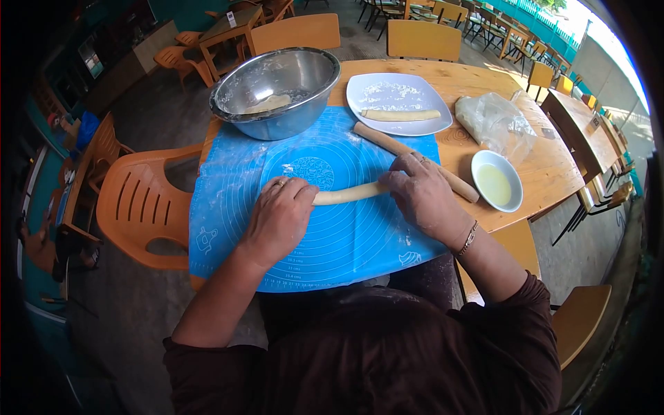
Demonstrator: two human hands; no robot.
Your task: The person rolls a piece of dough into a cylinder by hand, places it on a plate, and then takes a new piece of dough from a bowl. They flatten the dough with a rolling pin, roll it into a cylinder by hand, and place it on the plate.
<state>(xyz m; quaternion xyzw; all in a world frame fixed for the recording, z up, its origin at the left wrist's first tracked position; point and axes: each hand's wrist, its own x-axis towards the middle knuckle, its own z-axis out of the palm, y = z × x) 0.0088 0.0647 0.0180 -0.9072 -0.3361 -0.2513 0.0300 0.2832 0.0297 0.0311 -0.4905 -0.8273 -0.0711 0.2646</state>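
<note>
A pale roll of dough (351, 194) stretches between my two hands over a blue pastry mat (325, 245). My left hand (282, 216) closes its fingers around the left end. At the right end, my right hand (423, 194) grips the dough with curled fingers, a bracelet on its wrist. A wooden rolling pin (453, 181) lies slantwise just beyond and beside my right hand. Past the mat's far edge, a white plate (360, 86) dusted with flour bears another dough roll (401, 115).
A steel bowl (294, 117) with some dough inside stands at the back left. To the right are a clear plastic bag of flour (494, 124) and a small white bowl (515, 194) of pale yellow liquid. An orange chair (138, 207) stands left of the wooden table (546, 166).
</note>
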